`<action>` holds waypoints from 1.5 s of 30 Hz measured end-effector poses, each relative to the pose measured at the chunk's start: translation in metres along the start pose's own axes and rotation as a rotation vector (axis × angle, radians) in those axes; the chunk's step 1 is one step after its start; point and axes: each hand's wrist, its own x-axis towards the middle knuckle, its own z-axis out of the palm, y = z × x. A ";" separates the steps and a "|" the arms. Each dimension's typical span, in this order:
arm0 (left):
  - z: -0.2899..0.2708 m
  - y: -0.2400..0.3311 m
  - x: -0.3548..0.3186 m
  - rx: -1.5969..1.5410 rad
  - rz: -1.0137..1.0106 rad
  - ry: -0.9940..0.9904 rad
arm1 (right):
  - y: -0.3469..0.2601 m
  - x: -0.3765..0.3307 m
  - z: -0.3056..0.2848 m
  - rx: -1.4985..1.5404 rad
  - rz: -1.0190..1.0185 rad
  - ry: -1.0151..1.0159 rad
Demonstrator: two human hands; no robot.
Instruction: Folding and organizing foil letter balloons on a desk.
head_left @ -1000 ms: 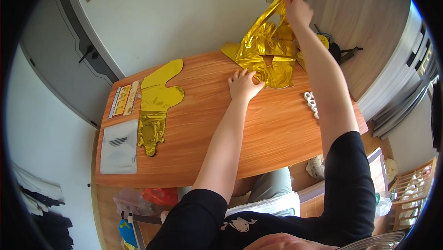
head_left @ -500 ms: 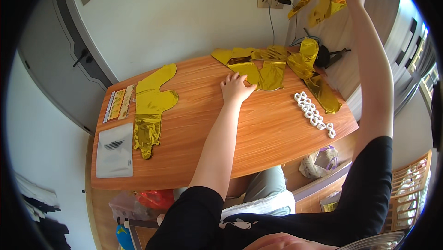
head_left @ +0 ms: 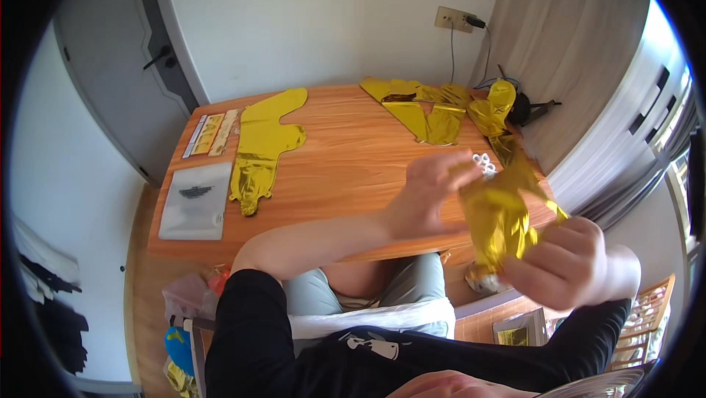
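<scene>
Both hands grip one crumpled gold foil balloon (head_left: 504, 214) above the desk's (head_left: 346, 163) right edge: left hand (head_left: 426, 188) pinches its top, right hand (head_left: 566, 262) clasps its bottom. One flat gold balloon (head_left: 261, 144) lies left; a gold pile (head_left: 441, 108) sits at the back.
</scene>
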 end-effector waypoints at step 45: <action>-0.261 -0.038 -0.193 0.806 -1.126 0.072 | 0.072 0.048 0.376 0.415 0.579 -0.230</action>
